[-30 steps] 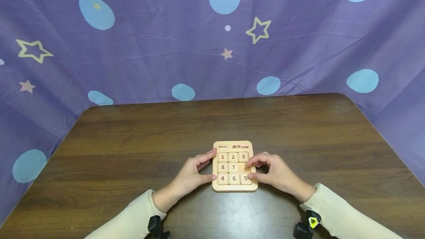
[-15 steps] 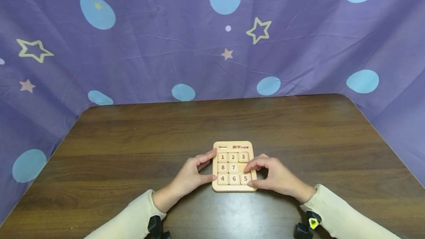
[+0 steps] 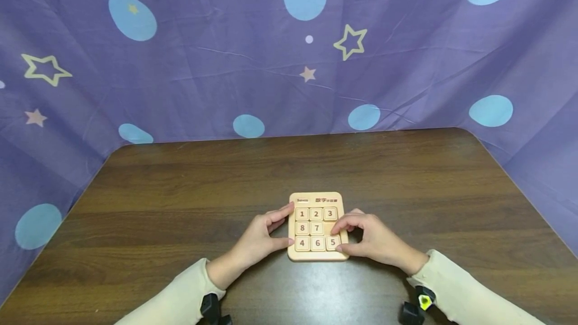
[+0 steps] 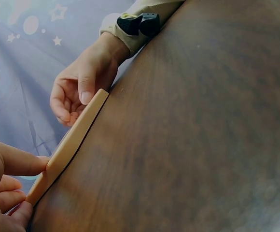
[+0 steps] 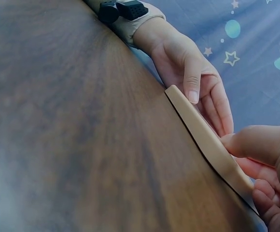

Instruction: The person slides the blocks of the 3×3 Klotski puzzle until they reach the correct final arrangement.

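Observation:
A pale wooden number sliding puzzle (image 3: 316, 256) lies flat on the table. Its top row reads 1, 2, 3, its middle row 8, 7 and a gap on the right, its bottom row 4, 6, 5. My left hand (image 3: 258, 234) holds the puzzle's left edge, index finger high and thumb low. On the right side, my right hand (image 3: 379, 239) has its thumb at the lower right of the 5 tile (image 3: 332, 241) and its bent index fingertip at that tile's top, beside the gap. Both wrist views show the puzzle edge-on, with its tiles hidden.
The brown wooden table (image 3: 203, 179) stretches out around the puzzle. A purple curtain (image 3: 203, 79) with stars and blue ovals hangs behind it. Black devices (image 3: 412, 312) sit at both wrists, below the cream sleeves (image 3: 465, 285).
My right index finger has bent and shifted slightly down and left, and the thumb has slid down, uncovering more of the 5 tile. Left hand and tile order stay the same.

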{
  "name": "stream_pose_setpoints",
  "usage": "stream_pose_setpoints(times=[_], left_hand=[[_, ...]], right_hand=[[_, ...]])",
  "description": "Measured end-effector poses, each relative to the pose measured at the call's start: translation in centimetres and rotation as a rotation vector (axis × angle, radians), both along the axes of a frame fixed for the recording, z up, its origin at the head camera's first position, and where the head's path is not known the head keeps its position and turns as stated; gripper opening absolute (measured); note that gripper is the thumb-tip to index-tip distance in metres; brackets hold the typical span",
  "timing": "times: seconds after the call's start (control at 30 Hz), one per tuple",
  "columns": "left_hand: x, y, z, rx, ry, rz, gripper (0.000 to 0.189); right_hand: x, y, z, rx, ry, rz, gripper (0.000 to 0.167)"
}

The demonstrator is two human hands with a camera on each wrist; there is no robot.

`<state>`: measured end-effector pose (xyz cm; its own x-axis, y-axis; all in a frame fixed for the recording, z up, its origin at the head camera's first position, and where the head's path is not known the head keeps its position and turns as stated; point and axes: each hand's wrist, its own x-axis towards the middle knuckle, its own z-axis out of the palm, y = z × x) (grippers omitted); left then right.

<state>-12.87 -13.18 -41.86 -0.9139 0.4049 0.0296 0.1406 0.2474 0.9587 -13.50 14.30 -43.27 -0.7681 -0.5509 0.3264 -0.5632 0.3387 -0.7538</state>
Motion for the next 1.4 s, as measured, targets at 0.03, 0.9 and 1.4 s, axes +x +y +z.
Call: stream_pose_setpoints(times=[0.03, 0.9, 1.4], left_hand=[[0.0, 0.0, 0.0, 0.001, 0.0, 0.0, 0.064], [0.0, -0.1, -0.1, 0.0, 0.007, -0.007, 0.064], [0.0, 0.0, 0.0, -0.009, -0.002, -0.002, 0.065]], right_hand=[[0.0, 0.0, 0.0, -0.003, 0.005, -0.003, 0.028], [-1.0, -0.4, 0.1, 0.022, -0.033, -0.158, 0.024], [-1.2, -0.5, 0.1, 0.013, -0.047, -0.162, 0.024]])
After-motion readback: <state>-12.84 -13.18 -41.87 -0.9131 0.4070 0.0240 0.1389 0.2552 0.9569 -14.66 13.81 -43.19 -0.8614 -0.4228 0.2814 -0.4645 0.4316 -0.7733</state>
